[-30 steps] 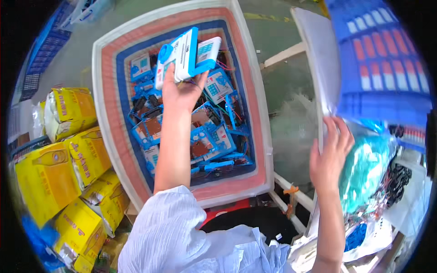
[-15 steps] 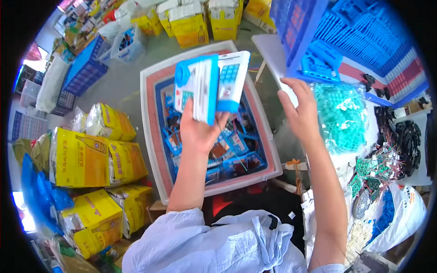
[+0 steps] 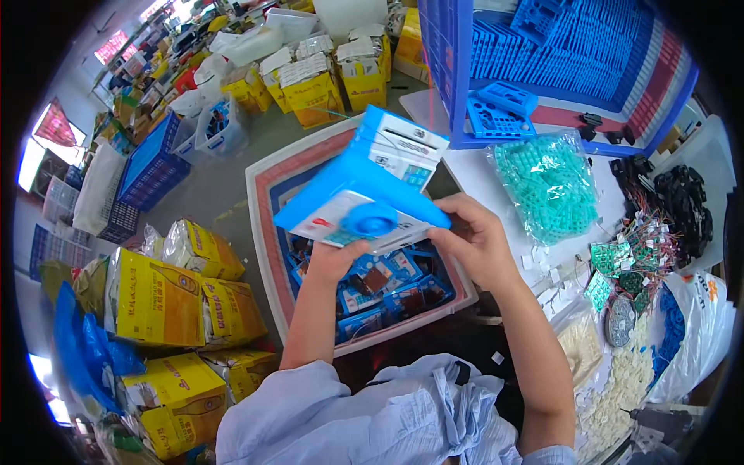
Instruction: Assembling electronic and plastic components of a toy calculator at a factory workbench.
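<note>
Two blue-and-white plastic casings are held up over a bin (image 3: 260, 225) with a pale rim. The nearer casing (image 3: 325, 190) is tilted, its round blue knob (image 3: 372, 221) facing me. Behind it, the other casing (image 3: 407, 147) shows a white face with a teal keypad. My left hand (image 3: 333, 262) grips the nearer casing from below, thumb on its lower edge. At its right corner, my right hand (image 3: 477, 240) pinches the edge between thumb and fingers. More blue casings (image 3: 391, 275) with brown and white parts lie jumbled inside the bin.
On the white table at right lie a bag of teal keypads (image 3: 546, 186), green circuit boards (image 3: 612, 256) and cream-coloured small parts (image 3: 620, 395). A blue crate (image 3: 438, 70) of blue plastic parts stands at the back right. Yellow cartons (image 3: 155, 298) are stacked at left.
My right hand has come in from the table side and taken the casing's right edge. The nearer casing has turned from upright to tilted, and its knob now points toward me.
</note>
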Demonstrator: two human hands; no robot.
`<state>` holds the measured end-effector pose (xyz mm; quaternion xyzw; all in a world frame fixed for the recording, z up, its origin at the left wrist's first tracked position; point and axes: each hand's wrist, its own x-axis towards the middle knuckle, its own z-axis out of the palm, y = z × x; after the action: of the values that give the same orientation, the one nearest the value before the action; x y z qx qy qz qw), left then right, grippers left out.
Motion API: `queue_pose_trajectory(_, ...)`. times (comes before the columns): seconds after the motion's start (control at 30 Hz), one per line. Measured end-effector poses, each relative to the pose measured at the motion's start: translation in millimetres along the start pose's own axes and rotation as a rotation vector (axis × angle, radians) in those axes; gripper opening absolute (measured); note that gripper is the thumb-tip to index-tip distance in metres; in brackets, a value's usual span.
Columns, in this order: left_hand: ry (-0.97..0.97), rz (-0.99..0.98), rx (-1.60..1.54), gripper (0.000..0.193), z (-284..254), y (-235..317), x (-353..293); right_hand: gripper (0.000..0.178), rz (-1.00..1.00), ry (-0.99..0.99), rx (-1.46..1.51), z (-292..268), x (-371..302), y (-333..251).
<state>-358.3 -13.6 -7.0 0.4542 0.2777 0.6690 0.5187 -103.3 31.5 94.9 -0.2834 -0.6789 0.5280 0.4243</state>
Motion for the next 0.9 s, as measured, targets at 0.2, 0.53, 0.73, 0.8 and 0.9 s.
queue_pose_trajectory(0.2,-0.126,0.024,0.482,0.062,21.4,44.2,-2.1,0.038,0.051,0.064,0.007,-13.2,-17.2,10.8)
queue_pose_trajectory(0.53,-0.071,-0.374,-0.367,0.06,36.8,60.0,-4.4,0.046,0.016,0.077,0.298,-20.9,-14.7,-36.7)
queue_pose_trajectory(0.73,-0.013,-0.402,-0.956,0.055,71.1,6.6,-13.3,0.038,0.096,0.051,0.248,-2.2,-6.1,-73.9)
queue_pose_trajectory(0.8,-0.046,-0.386,-1.203,0.054,76.2,-2.1,-27.6,0.034,0.098,0.078,0.204,2.7,1.3,-74.9)
queue_pose_trajectory(0.9,-0.104,-0.413,-1.445,0.051,70.6,-24.4,-46.9,0.031,0.147,0.114,0.163,-3.3,9.0,-70.9)
